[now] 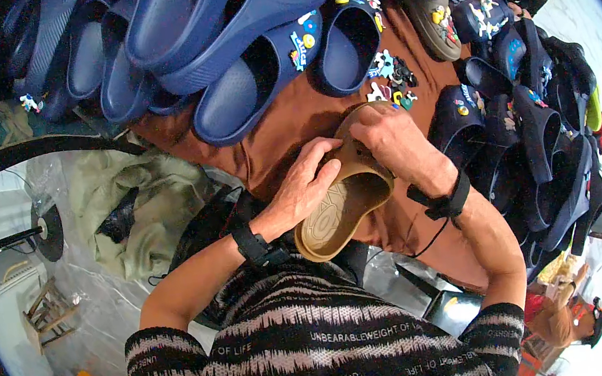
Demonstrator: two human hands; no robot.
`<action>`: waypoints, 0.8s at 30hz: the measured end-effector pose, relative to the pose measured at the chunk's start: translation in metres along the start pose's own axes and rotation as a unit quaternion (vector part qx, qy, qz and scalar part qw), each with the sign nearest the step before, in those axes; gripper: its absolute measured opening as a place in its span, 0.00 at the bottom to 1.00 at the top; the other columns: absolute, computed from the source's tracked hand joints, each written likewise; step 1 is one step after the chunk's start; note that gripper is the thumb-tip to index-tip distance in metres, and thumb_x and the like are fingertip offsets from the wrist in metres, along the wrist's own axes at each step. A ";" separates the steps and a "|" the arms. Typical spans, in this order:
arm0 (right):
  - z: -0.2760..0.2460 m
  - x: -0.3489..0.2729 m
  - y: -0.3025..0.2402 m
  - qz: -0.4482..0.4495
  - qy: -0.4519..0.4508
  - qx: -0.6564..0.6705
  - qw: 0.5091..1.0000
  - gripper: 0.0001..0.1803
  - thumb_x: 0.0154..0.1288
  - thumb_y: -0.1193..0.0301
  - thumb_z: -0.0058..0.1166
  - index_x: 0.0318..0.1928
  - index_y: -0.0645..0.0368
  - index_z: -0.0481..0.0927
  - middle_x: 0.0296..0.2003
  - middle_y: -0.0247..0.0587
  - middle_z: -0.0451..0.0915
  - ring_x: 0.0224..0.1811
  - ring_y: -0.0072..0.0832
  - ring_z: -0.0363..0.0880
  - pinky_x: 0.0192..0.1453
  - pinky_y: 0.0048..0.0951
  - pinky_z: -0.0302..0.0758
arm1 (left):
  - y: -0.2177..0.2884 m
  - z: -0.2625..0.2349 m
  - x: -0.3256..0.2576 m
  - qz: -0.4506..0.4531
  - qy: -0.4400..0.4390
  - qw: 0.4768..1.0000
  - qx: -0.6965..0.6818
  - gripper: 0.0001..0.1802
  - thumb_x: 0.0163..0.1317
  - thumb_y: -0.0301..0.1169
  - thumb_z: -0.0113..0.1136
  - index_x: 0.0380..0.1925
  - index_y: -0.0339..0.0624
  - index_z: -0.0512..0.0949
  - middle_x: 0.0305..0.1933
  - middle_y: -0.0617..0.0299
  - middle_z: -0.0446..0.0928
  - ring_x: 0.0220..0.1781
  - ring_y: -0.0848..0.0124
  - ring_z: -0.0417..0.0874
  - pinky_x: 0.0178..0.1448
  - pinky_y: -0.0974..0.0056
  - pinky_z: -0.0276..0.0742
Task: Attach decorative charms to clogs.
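A tan-brown clog [330,223] with a textured insole is tilted in front of me, its heel toward my body and its toe pointing away. My left hand [300,184] grips the clog along its left side, thumb near the opening. At the top of the toe, the fingers of my right hand [397,144] are pinched and press down; whatever they hold is hidden beneath them. Just beyond the toe lies a small pile of colourful shoe charms [394,80] on the brown cloth [267,158].
Blue clogs [243,82], some with charms, are heaped at the far left. Dark clogs [537,151] pile up on the right, and a grey-brown clog [433,18] lies far right. Pale green fabric [124,217] is at left. Other people [568,313] are at the right edge.
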State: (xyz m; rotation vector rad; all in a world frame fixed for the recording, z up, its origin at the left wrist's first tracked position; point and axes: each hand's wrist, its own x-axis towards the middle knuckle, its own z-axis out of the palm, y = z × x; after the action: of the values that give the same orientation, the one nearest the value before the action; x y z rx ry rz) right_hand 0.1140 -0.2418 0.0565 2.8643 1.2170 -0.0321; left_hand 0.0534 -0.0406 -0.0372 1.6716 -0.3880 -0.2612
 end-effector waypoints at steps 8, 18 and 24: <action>-0.009 -0.018 0.022 0.205 0.019 0.301 0.931 0.10 0.66 0.73 0.55 0.47 0.60 0.82 0.38 0.54 0.85 0.42 0.54 0.85 0.45 0.48 0.81 | -0.002 0.000 -0.001 0.017 -0.001 1.000 -0.009 0.20 0.75 0.32 0.51 0.64 0.39 0.71 0.67 0.50 0.70 0.73 0.57 0.68 0.78 0.56 0.60; -0.006 -0.017 0.010 0.164 0.072 0.262 0.948 0.11 0.63 0.76 0.57 0.46 0.59 0.80 0.37 0.51 0.83 0.42 0.54 0.83 0.45 0.48 0.80 | -0.002 0.001 -0.001 0.012 0.004 1.000 -0.011 0.20 0.75 0.31 0.52 0.64 0.39 0.71 0.66 0.50 0.70 0.73 0.56 0.68 0.78 0.56 0.60; 0.003 -0.008 0.005 0.084 0.089 0.167 0.978 0.07 0.57 0.77 0.58 0.38 0.61 0.79 0.33 0.49 0.79 0.40 0.50 0.82 0.45 0.47 0.79 | 0.000 0.001 -0.001 0.010 0.008 1.000 -0.008 0.19 0.75 0.31 0.52 0.63 0.39 0.71 0.66 0.50 0.71 0.72 0.57 0.70 0.77 0.56 0.62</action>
State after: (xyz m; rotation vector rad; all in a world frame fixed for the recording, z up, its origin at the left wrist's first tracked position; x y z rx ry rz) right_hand 0.1116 -0.2509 0.0537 3.3194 1.0804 0.0284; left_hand 0.0522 -0.0413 -0.0376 1.6532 -0.3890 -0.2349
